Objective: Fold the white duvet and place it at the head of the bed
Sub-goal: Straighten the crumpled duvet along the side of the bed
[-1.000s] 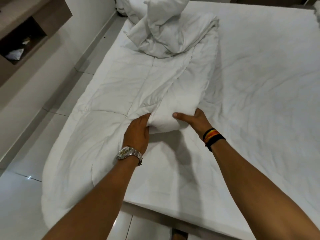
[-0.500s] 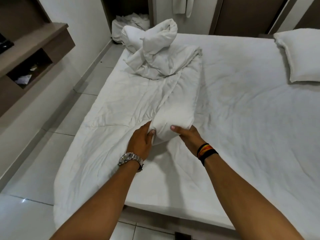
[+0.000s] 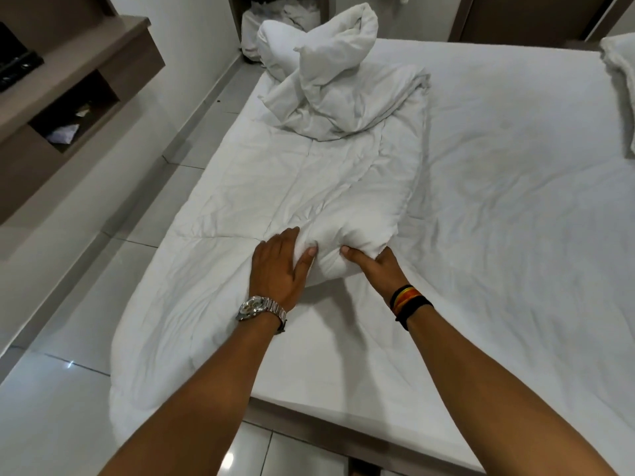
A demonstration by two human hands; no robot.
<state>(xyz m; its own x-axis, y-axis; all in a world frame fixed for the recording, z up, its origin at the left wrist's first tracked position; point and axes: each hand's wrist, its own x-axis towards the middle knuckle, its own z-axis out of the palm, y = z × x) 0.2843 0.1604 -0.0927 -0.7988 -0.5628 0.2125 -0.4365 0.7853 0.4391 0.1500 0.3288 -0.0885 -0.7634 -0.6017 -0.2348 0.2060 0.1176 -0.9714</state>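
The white duvet (image 3: pixel 309 180) lies in a long crumpled strip along the left side of the bed (image 3: pixel 515 207), bunched into a heap at its far end and hanging over the left edge near me. My left hand (image 3: pixel 278 269), with a silver watch on the wrist, grips a rolled fold at the duvet's near end. My right hand (image 3: pixel 378 266), with dark bands on the wrist, pinches the same fold from the right, thumb on top. The two hands are close together.
A white pillow (image 3: pixel 618 84) lies at the right edge of the bed. A wooden wall shelf (image 3: pixel 79 84) juts out on the left over the pale tiled floor (image 3: pixel 62 389). More white linen (image 3: pixel 275 22) is piled on the floor beyond the bed.
My hands have closed in on the rolled fold and now sit nearer each other. The view has tilted up, bringing the pillow and far wall into sight.
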